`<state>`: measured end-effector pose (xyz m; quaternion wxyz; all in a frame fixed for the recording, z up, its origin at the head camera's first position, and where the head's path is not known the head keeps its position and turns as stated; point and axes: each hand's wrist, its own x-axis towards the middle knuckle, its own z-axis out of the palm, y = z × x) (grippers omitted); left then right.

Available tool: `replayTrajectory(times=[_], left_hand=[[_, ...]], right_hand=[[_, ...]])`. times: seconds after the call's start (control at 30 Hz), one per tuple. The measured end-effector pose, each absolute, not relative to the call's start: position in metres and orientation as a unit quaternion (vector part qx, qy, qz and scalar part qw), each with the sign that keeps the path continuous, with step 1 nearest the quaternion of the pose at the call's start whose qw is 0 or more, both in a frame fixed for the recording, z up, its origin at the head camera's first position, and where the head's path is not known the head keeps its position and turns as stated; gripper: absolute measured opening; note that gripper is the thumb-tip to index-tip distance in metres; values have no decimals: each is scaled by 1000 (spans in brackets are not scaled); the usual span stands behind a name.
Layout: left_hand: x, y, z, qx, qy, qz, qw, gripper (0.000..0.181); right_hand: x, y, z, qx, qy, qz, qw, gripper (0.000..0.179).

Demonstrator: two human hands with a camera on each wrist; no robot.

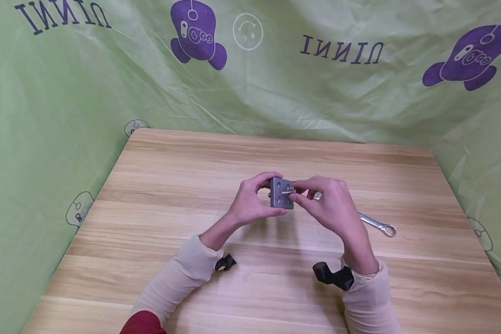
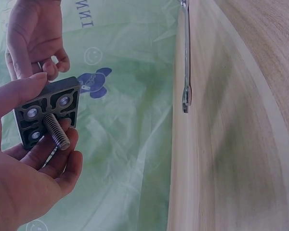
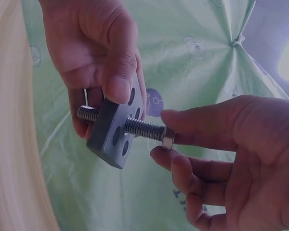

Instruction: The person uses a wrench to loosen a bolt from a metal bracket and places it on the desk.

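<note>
My left hand [image 1: 252, 199] grips a small dark grey square plate [image 1: 278, 202] by its opposite edges, thumb on one side and fingers on the other, above the table. A threaded bolt [image 3: 143, 129] runs through the plate's centre hole. Thumb and fingers of my right hand [image 1: 330, 202] pinch the bolt's head [image 3: 168, 138], which stands well off the plate's face. In the left wrist view, the bolt's threaded end [image 2: 58, 132] sticks out from the plate's ribbed back. Round holes sit near the plate's corners.
A silver wrench [image 1: 377, 224] lies on the wooden table [image 1: 183, 185], partly hidden by my right hand. Green printed cloth [image 1: 250, 93] hangs around the table's back and sides. Each wrist carries a black camera mount [image 1: 333, 277].
</note>
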<state>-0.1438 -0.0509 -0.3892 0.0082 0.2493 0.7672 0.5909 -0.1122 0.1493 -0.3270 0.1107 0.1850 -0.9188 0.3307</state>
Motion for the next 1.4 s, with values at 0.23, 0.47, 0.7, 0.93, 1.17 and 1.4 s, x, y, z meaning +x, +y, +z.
replayTrajectory(times=[0.23,0.47,0.7,0.93,1.17,1.4], left_hand=[[-144,-50,-389,251,768,589,10,74],[-144,-50,-388,247,769,590,13,73],[-144,-50,-389,250,767,590,11,73],[-144,-50,-389,250,769,589,10,73],[-143,-49,-390,249,769,589,9,73],[-144,-50,-390,250,768,589,7,73]], right_hand=[[-112,150,-328,234,-900,344,131,22],[-113,150,-330,255,-893,345,135,23],[-113,155,-327,249,-897,351,107,26],[-114,153,-323,141,-930,335,61,29],[-113,151,-323,127,-934,330,51,19],[-112,152,-326,190,-917,331,116,18]])
